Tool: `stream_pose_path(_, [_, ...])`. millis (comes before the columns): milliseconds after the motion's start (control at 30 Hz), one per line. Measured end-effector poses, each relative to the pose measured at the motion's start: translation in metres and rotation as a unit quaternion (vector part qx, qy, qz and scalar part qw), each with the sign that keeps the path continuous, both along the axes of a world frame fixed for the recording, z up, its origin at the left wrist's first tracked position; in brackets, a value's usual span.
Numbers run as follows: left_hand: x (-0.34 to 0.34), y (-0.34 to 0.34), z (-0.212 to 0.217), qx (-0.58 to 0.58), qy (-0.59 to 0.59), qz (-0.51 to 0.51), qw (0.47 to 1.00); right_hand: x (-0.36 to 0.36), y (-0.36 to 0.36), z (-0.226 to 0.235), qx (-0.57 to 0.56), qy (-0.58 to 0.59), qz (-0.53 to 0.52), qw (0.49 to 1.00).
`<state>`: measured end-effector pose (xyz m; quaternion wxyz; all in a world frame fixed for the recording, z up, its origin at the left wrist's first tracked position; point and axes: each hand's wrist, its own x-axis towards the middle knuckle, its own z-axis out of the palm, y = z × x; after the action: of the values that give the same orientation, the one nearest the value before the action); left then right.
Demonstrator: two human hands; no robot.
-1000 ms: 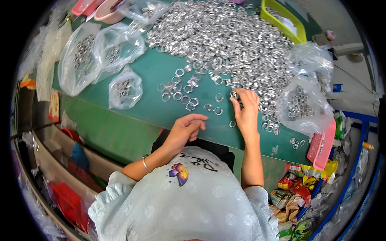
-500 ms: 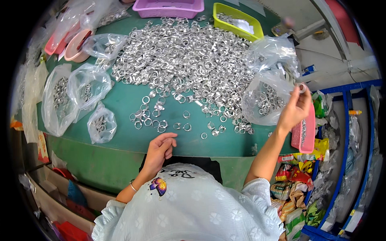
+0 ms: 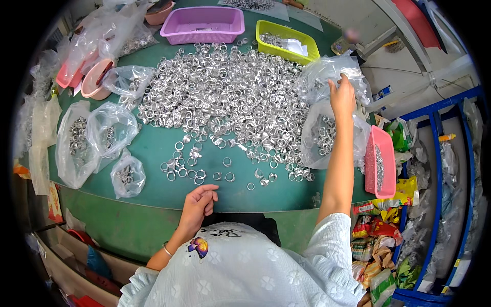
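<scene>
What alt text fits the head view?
A person's right hand reaches into a clear plastic bag beside a big pile of silver rings on a green table; the left hand rests at the table's near edge.

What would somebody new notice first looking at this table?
The big heap of shiny silver metal rings spread across the middle of the green table. Next, the right hand stretched out to a clear plastic bag at the right edge, while the left hand rests at the near edge, with a purple plastic basket at the far side.
</scene>
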<state>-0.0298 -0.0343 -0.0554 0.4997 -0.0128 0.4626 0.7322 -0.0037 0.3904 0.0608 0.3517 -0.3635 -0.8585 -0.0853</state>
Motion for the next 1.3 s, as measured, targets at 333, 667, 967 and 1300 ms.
stream_pose_path(333, [0.0, 0.0, 0.002, -0.016, 0.04, -0.032, 0.999, -0.002, -0.153, -0.03, -0.249, -0.03, 0.434, 0.865])
stream_pose_path(667, [-0.001, 0.022, -0.007, -0.099, 0.459, -0.085, 0.879, -0.05, -0.198, -0.097, -0.091, -0.151, 0.316, 0.932])
stream_pose_path(967, [-0.003, 0.005, 0.001, -0.111, 0.425, -0.037, 0.898, 0.021, -0.243, -0.111, -0.246, -0.113, 0.459, 0.846])
stream_pose_path(1300, [0.0, 0.003, 0.004, -0.086, 0.287, -0.114, 0.947, -0.017, -0.209, -0.107, -0.091, -0.165, 0.314, 0.931])
